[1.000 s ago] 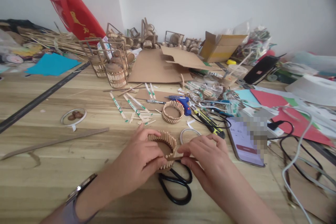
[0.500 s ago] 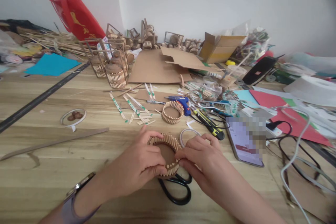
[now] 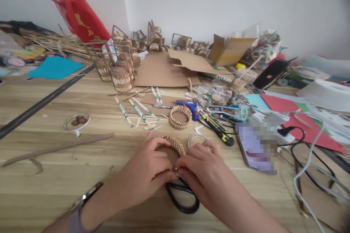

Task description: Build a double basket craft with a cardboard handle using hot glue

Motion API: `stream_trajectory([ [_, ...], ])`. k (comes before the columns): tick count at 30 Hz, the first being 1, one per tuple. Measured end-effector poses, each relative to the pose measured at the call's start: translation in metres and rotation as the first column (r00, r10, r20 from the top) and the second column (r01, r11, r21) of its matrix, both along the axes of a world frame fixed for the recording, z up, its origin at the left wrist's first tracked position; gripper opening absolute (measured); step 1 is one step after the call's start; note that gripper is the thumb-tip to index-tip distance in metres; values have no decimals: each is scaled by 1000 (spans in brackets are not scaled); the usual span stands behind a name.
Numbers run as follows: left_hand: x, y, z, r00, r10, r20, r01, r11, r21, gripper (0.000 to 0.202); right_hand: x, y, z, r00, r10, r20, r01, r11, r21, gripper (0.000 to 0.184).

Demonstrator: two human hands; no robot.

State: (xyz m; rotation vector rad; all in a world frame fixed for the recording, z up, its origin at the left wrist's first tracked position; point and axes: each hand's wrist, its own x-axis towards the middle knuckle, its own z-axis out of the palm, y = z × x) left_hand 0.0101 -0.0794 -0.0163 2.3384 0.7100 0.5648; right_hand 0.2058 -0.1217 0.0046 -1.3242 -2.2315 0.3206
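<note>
A small round basket (image 3: 177, 145), made of short wooden sticks around a brown cardboard base, is between my hands. My left hand (image 3: 149, 164) grips its left side, fingers over the rim and thumb at the near edge. My right hand (image 3: 201, 167) pinches the near right part of the rim, its fingertips close to my left thumb; both hide much of the near wall. Black scissor handles (image 3: 187, 209) lie under and in front of the basket. Just beyond stands a second round stick basket (image 3: 180, 117).
A blue glue gun (image 3: 188, 105), a yellow-black utility knife (image 3: 218, 131), a phone (image 3: 254, 149) and cables lie to the right. Loose sticks (image 3: 140, 113) and a tape ring (image 3: 77, 121) lie to the left. Finished lantern-like baskets (image 3: 121, 78) and cardboard (image 3: 158, 69) are behind.
My right hand has shifted left along the near rim towards my left thumb, covering more of the basket. My left hand keeps its hold.
</note>
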Motion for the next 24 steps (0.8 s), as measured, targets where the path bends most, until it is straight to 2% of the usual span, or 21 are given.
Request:
stream_trajectory([
  [2,-1,0,-1,1000,12,13,-12,1000,12,22,2,0,-1,999,-35,-15,35,999,18,15],
  [6,-1,-1,0,999,43,7,-43,998,53,19,7,0,-4,995,-104,8,104,995,7,35],
  [13,0,0,2,996,84,4,-84,993,79,22,10,-5,0,986,-165,-3,165,986,24,34],
  [19,-2,3,5,995,103,9,-103,992,77,28,9,-6,5,988,-147,-48,149,988,33,19],
  [24,-7,7,7,995,96,10,-96,995,38,29,20,0,6,980,-199,32,191,968,165,14],
])
